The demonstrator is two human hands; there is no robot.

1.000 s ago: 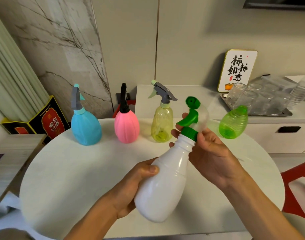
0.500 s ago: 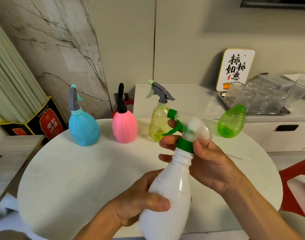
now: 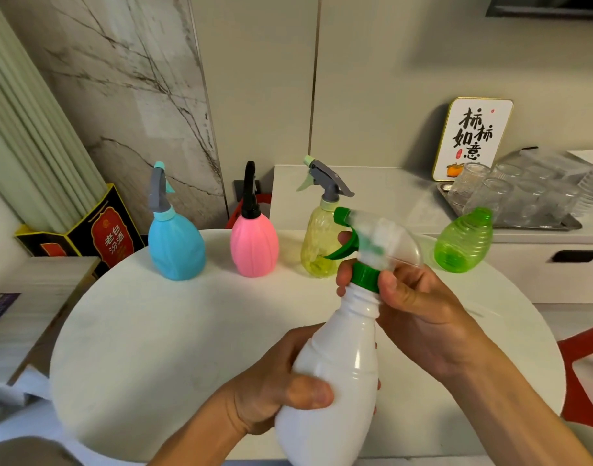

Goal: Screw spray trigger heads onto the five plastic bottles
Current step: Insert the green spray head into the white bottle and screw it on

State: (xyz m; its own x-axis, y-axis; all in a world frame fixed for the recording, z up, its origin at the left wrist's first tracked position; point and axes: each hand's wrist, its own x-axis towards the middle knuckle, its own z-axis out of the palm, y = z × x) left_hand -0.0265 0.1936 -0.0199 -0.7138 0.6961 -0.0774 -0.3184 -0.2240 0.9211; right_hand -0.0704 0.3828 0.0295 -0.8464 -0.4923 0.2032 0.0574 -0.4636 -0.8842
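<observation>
Hands: L [image 3: 271, 391] grips white bottle [image 3: 335, 391], R [image 3: 419, 307] pinches green collar [image 3: 365, 275].

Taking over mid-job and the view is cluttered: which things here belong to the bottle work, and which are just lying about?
Job: white bottle in left hand; green trigger head, right hand at its collar; blue bottle, pink bottle, yellow bottle, all with heads; green bottle, headless.

Lying about: sign, tray of glasses, black box.

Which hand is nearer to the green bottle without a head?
Right. The right hand, pinching the green collar, is just in front of the green bottle; the left hand holds the white bottle much lower.
</observation>
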